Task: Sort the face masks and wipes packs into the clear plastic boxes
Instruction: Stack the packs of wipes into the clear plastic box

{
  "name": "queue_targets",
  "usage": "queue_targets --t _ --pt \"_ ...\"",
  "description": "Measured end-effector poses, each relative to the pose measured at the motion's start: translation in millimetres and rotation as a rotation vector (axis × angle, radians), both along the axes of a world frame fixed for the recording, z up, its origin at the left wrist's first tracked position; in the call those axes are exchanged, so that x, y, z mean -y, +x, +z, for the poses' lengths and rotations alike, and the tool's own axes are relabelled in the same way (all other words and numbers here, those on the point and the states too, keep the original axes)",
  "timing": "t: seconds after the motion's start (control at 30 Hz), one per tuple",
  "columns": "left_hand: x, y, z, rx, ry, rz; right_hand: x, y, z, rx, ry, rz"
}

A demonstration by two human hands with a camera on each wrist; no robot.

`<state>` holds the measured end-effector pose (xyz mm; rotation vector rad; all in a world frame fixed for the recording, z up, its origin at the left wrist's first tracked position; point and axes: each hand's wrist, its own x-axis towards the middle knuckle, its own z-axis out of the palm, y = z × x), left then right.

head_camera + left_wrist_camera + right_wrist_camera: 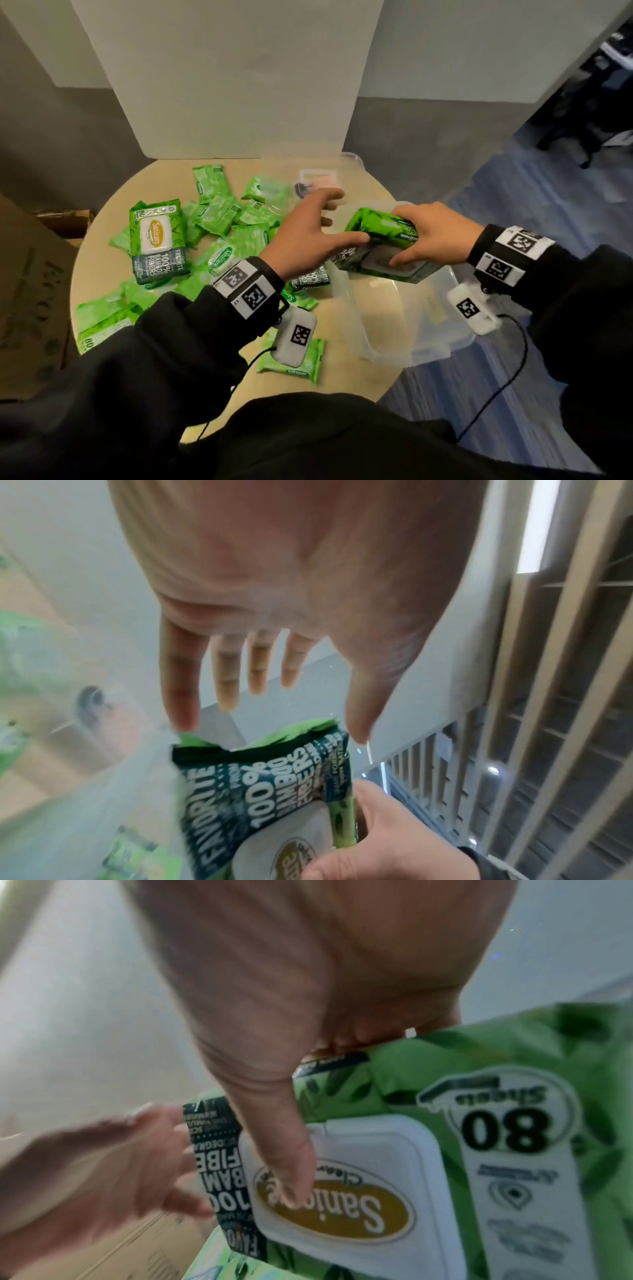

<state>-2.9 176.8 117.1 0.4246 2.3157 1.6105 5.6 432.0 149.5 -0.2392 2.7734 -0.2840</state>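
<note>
– Right hand (424, 233): state and load?
– Gripping one large wipes pack (373, 222). Thumb (294, 1177) pressed on the white lid (359, 1177), fingers curled over the far edge. Likely reason: a soft, bulky pack sags, so it is pinched across its stiffest part.

– Position of pack?
– In the air, tilted, above the near box (411, 356), not yet inside. Dark printed end points to the left hand (308, 233).

– Left hand: state?
– Open, fingers spread, nothing held. Thumb lies just beside the pack's dark end. Contact cannot be told; the wrist views are blurred there. Judged purpose: steadying or guiding the loose end so the pack goes in flat.

– Near box: placement?
– At the bench (335, 387) edge, under the right hand and mouth up, so the drop is short. Contents cannot be made out through the plastic.

– Other stock?
– Far box (352, 159) at the back of the bench, something pinkish and dark inside, not identifiable. Small packs (239, 219) heaped on the left. One spare large pack (157, 240) lies on that heap, lid up.

– Progress?
– Early, by the look of it. Most items remain unsorted on the bench.
</note>
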Motion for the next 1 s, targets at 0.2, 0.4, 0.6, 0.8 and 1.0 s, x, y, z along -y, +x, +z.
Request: queue_targets --t 0.2,0.4,0.6,0.8,1.0 --pt "-36.9 14.6 -52.1 0.255 -0.166 0.034 -49.3 3.7 -58.0 0.111 -0.24 -0.262" --pt "-56.8 35.8 -78.8 0.372 -0.282 -0.034 -43.3 -5.4 -115.8 0.109 0.006 -0.218" --pt "-61.2 34.6 -74.2 0.421 -0.314 -0.03 -25.7 -20.0 -159.7 0.093 0.241 0.027" --pt "-58.0 36.0 -73.7 0.457 -0.308 0.0 -19.2 -33.9 -175.5 -0.086 0.363 0.171" --pt "-58.5 36.6 -77.6 0.462 -0.283 0.012 -24.6 -30.6 -189.2 -0.148 0.346 0.169"
